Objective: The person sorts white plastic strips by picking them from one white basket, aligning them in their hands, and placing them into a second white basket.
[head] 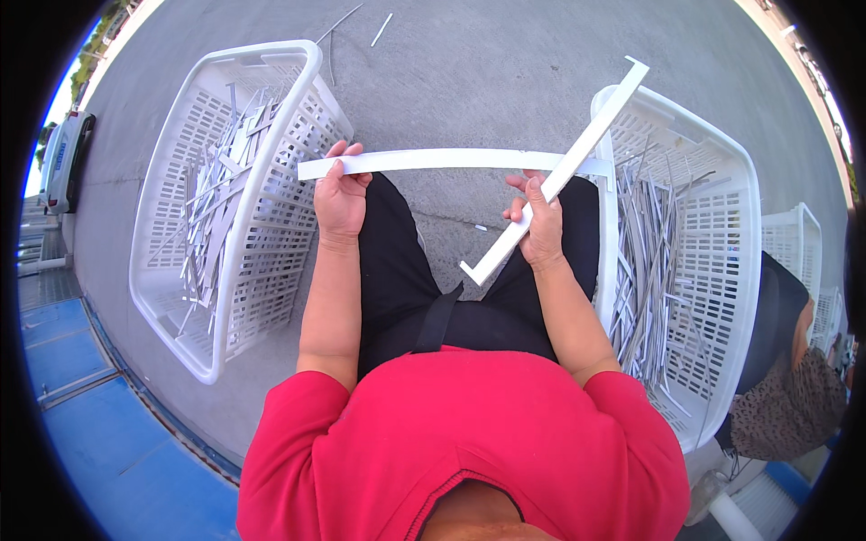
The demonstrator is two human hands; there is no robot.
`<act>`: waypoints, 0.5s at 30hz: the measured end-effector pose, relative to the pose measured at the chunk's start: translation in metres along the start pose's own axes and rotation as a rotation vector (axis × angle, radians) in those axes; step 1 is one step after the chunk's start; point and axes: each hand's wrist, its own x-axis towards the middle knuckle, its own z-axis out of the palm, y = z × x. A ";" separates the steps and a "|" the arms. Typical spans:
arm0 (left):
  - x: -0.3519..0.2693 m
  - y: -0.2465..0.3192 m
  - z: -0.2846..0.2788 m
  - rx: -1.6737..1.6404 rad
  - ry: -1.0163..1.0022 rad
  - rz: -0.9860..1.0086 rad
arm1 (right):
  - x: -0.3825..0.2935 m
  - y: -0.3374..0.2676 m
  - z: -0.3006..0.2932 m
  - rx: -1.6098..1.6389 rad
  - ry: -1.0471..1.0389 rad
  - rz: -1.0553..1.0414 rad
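My left hand [342, 199] pinches one end of a long flat white strip [433, 159], fingers behind it and thumb in front. The strip runs level across my knees, and its other end has a short right-angled tab over the right basket's rim. In my right hand [543, 223] is a second white strip [582, 149], held slantwise, with small hooked tabs at both ends. It crosses in front of the first strip near that one's right end. Whether the strips are plastic, card or another material I cannot tell.
Left of me stands a white slatted plastic basket [233, 203] with many thin strips inside; a similar basket [707, 223] with strips is on my right. Scraps [381, 30] lie on the concrete ground [460, 81]. Another person [778, 399] sits beyond the right basket. A car [67, 162] is far left.
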 end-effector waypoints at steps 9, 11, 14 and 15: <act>-0.017 -0.016 0.017 -0.038 -0.087 -0.194 | 0.004 0.000 -0.014 0.422 -0.047 0.162; -0.019 -0.019 0.020 -0.037 -0.138 -0.222 | 0.004 -0.002 -0.014 0.479 -0.130 0.161; -0.019 -0.022 0.021 -0.041 -0.136 -0.239 | 0.006 0.000 -0.017 0.502 -0.167 0.174; -0.019 -0.022 0.021 -0.036 -0.130 -0.238 | 0.005 -0.001 -0.015 0.504 -0.170 0.184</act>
